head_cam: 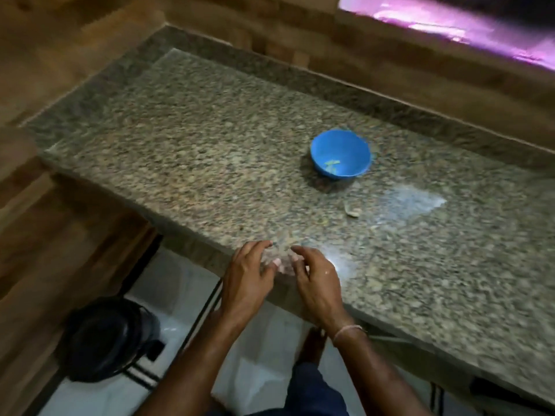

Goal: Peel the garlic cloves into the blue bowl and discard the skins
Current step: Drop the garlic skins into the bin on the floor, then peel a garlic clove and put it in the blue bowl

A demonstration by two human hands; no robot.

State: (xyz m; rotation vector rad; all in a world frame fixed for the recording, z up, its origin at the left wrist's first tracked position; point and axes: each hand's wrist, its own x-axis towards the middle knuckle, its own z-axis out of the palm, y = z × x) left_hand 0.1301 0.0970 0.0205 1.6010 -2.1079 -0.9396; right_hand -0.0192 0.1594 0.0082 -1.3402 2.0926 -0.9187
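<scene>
The fingers (255, 247) of the left hand (247, 274) are loosely curved and a little spread, tips on the near edge of the tabletop (195, 145), thumb turned in toward the other hand. The right hand (318, 280) sits just beside it in the same pose, fingers bent and pointing left, so the two hands half enclose a pale, blurred patch (280, 267) on the stone. Blur hides whether either hand pinches anything or only rests around that patch. A thin pale thread (348, 330) circles the right wrist.

At the left, down on the white tiled floor (180, 295), stands a round black object (111, 340) that is too blurred to name. The speckled granite tabletop runs from there toward the far right, with wood-patterned walls behind it.

The blue bowl (357, 151) stands upright right of centre, toward the far side and well apart from the hands. A few pale greenish pieces (332, 165) lie in its bottom; they look like peeled garlic cloves, though they are small. Near the bowl, on its near right side, a small pale scrap (352, 210) lies on the stone, either skin or clove. A bare foot (312, 343) shows on the floor below the right wrist.
</scene>
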